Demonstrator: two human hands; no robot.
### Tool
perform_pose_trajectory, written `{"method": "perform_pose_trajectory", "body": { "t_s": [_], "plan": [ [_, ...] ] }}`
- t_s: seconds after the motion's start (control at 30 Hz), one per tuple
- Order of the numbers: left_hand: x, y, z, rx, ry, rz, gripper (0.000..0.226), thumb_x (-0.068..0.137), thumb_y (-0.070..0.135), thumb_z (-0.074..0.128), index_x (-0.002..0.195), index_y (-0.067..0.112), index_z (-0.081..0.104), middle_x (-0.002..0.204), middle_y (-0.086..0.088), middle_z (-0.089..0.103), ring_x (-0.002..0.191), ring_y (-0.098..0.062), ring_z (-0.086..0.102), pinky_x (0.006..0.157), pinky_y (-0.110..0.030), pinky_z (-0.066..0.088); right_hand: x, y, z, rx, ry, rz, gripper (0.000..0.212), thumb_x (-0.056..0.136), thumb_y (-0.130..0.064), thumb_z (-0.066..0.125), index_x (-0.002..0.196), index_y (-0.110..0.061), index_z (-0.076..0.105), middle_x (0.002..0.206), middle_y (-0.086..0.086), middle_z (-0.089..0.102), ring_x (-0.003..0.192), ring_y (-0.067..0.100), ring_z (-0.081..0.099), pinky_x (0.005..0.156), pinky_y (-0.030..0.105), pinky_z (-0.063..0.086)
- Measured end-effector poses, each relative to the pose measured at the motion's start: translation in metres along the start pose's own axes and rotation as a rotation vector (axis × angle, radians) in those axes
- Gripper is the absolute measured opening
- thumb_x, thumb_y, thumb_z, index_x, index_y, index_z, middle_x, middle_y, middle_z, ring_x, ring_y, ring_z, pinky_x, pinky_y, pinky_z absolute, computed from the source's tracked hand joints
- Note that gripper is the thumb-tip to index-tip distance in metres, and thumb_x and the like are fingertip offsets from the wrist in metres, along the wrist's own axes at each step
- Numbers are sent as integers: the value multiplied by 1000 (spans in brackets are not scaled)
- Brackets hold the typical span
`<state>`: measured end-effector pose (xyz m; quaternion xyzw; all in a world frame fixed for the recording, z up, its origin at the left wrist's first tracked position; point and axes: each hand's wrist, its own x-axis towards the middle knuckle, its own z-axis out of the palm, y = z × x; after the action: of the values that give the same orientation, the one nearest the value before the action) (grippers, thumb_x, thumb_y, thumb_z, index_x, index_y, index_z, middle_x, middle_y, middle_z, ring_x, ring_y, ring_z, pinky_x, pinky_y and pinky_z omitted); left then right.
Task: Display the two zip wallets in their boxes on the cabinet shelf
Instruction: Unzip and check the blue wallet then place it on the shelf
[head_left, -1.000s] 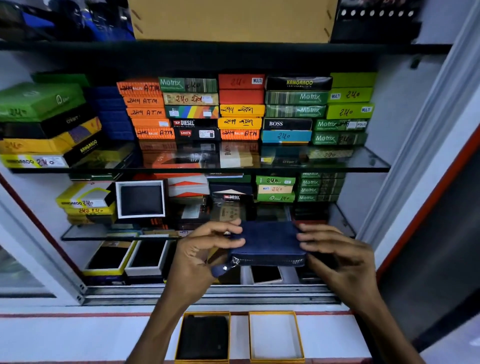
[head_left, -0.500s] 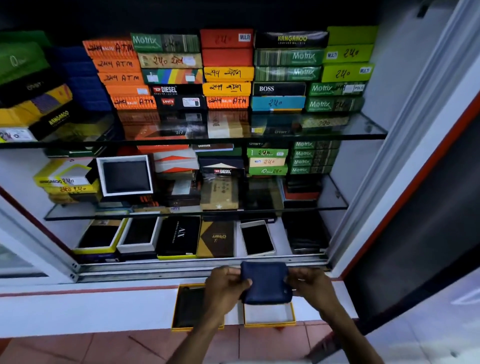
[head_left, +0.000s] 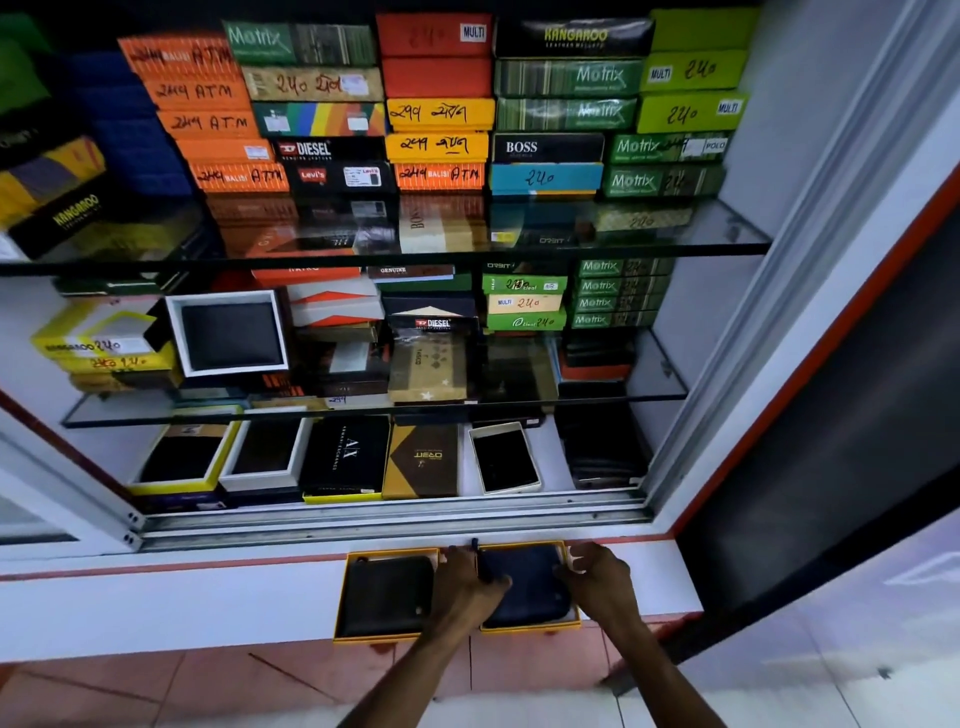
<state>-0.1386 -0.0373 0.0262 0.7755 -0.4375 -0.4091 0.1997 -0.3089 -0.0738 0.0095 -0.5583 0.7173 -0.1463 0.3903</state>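
Two yellow-rimmed boxes sit side by side on the white ledge (head_left: 208, 603) below the cabinet. The left box (head_left: 338, 618) holds a black zip wallet (head_left: 387, 595). The right box (head_left: 530, 630) holds a navy blue zip wallet (head_left: 527, 587). My left hand (head_left: 465, 577) lies on the blue wallet's left edge, fingers gripping it by the zip pull. My right hand (head_left: 597, 574) touches the wallet's right edge at the box corner.
The open cabinet has two glass shelves (head_left: 717, 247) stacked with coloured wallet boxes. Its bottom shelf shows open display boxes (head_left: 176, 462), a black box (head_left: 345, 457) and a white tray (head_left: 506, 457). A sliding-door track (head_left: 395, 517) runs in front. Red floor tiles (head_left: 156, 691) lie below.
Both hands carried the blue wallet down from in front of the shelves and set it into the right box, which was empty. The camera tilted down.
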Motion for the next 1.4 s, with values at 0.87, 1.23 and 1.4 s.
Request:
{"method": "perform_pose_trajectory", "body": {
  "t_s": [0.87, 1.23, 1.4],
  "plan": [
    [9, 171, -145, -551, 359, 516, 32, 80, 6, 62, 107, 22, 67, 84, 12, 71, 64, 8, 62, 59, -3, 46, 34, -199, -125, 545, 298, -467, 36, 85, -16, 66, 121, -17, 66, 90, 6, 75, 78, 15, 69, 84, 41, 59],
    [67, 184, -157, -411, 106, 424, 63, 77, 10, 61, 137, 22, 47, 115, 2, 66, 97, -13, 62, 93, -30, 49, 93, -209, -123, 433, 144, -425, 62, 86, -20, 67, 144, -16, 45, 137, 3, 60, 118, 20, 62, 99, 42, 53],
    [63, 147, -170, -451, 146, 397, 70, 84, 8, 63, 147, 16, 33, 141, 1, 50, 121, -7, 47, 105, -24, 36, 56, -200, -111, 551, 380, -536, 57, 89, -13, 65, 143, -14, 45, 136, 0, 57, 120, 14, 55, 103, 30, 47]
  ]
}}
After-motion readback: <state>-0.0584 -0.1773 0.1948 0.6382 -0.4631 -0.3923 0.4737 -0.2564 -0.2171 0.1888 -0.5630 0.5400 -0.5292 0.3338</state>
